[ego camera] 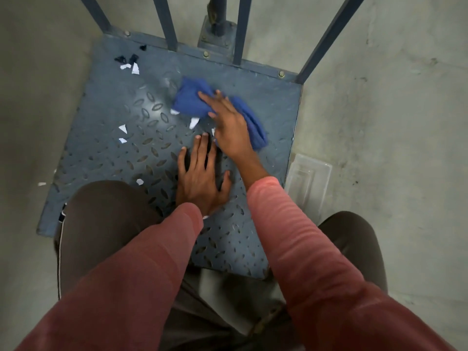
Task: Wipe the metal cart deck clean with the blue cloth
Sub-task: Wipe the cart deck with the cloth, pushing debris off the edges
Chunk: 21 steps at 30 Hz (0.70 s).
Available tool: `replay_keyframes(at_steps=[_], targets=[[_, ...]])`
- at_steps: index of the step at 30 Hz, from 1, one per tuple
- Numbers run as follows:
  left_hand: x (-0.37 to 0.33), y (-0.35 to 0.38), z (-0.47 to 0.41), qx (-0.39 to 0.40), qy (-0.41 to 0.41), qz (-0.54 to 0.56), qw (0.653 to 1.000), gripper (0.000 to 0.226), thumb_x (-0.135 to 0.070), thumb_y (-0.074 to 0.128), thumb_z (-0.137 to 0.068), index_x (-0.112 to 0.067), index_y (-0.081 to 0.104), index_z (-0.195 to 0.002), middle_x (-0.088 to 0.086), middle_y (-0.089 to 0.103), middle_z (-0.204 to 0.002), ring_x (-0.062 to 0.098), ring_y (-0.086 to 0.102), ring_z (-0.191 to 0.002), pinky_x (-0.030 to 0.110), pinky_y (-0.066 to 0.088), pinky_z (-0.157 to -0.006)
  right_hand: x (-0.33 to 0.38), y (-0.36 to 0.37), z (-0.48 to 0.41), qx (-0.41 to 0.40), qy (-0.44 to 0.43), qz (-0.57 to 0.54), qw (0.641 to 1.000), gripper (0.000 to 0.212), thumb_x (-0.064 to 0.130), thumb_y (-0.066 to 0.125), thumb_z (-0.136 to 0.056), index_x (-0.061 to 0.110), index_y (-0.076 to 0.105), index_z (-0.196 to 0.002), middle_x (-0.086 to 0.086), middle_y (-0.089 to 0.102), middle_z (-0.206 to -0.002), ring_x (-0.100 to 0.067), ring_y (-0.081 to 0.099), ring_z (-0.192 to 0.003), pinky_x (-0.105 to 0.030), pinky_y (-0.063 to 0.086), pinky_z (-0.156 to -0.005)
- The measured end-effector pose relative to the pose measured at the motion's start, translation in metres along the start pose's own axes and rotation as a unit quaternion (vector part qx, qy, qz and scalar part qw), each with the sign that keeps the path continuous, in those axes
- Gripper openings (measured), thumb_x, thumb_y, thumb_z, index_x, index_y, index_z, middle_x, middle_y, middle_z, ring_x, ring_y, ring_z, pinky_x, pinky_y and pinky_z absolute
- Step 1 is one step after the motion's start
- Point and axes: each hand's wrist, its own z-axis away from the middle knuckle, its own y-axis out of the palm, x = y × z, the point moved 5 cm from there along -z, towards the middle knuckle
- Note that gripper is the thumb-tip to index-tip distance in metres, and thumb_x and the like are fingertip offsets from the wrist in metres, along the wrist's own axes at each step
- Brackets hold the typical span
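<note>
1. Our right hand point(231, 125), fingers straight, presses the crumpled blue cloth point(192, 102) near the far-right corner of the grey-blue diamond-plate metal cart deck point(114, 148).
2. Our left hand point(200, 178) lies flat and splayed, holding nothing.
3. We risk the ungripped cloth sliding over the white paper scraps point(122, 128).

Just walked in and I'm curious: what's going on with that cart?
A person is wiping the deck. The right hand presses the cloth flat near the deck's far side, while the left hand rests flat on the deck nearer the body. Scraps lie scattered on the left part.
</note>
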Motion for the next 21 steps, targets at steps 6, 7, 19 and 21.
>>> replay_keyframes(at_steps=[6, 7, 19, 21], targets=[[-0.001, -0.001, 0.001, 0.005, -0.002, 0.008, 1.000, 0.081, -0.048, 0.047, -0.093, -0.012, 0.028, -0.163, 0.011, 0.018, -0.173, 0.025, 0.013, -0.161, 0.057, 0.013, -0.127, -0.046, -0.085, 0.040, -0.197, 0.128, 0.025, 0.972, 0.051, 0.000, 0.043, -0.094, 0.016, 0.056, -0.141, -0.005, 0.052, -0.147, -0.028, 0.039, -0.144, -0.011, 0.028, -0.112], [-0.001, -0.001, 0.001, 0.005, -0.002, 0.008, 1.000, 0.081, -0.048, 0.047, -0.093, -0.013, 0.028, -0.163, 0.011, 0.018, -0.173, 0.025, 0.013, -0.161, 0.057, 0.013, -0.127, -0.063, -0.091, 0.043, -0.203, 0.165, 0.047, 0.964, 0.046, 0.006, 0.043, -0.097, 0.015, 0.056, -0.140, -0.007, 0.052, -0.147, -0.030, 0.039, -0.144, -0.018, 0.029, -0.115], [-0.002, -0.001, 0.002, -0.007, 0.001, 0.005, 1.000, 0.081, -0.048, 0.050, -0.092, -0.011, 0.032, -0.161, 0.013, 0.020, -0.172, 0.026, 0.016, -0.161, 0.058, 0.015, -0.126, -0.046, -0.042, 0.084, -0.006, 0.067, 0.209, 0.976, 0.047, 0.031, 0.041, -0.106, 0.023, 0.039, -0.152, -0.005, 0.030, -0.162, -0.023, 0.015, -0.154, -0.041, 0.011, -0.126], [-0.001, -0.001, 0.002, -0.010, 0.001, 0.006, 1.000, 0.081, -0.048, 0.050, -0.092, -0.011, 0.032, -0.161, 0.013, 0.020, -0.172, 0.026, 0.015, -0.161, 0.058, 0.015, -0.126, -0.048, -0.050, 0.101, -0.015, 0.101, 0.255, 0.962, 0.049, 0.039, 0.038, -0.106, 0.029, 0.035, -0.154, 0.000, 0.028, -0.163, -0.020, 0.011, -0.154, -0.043, 0.011, -0.125]])
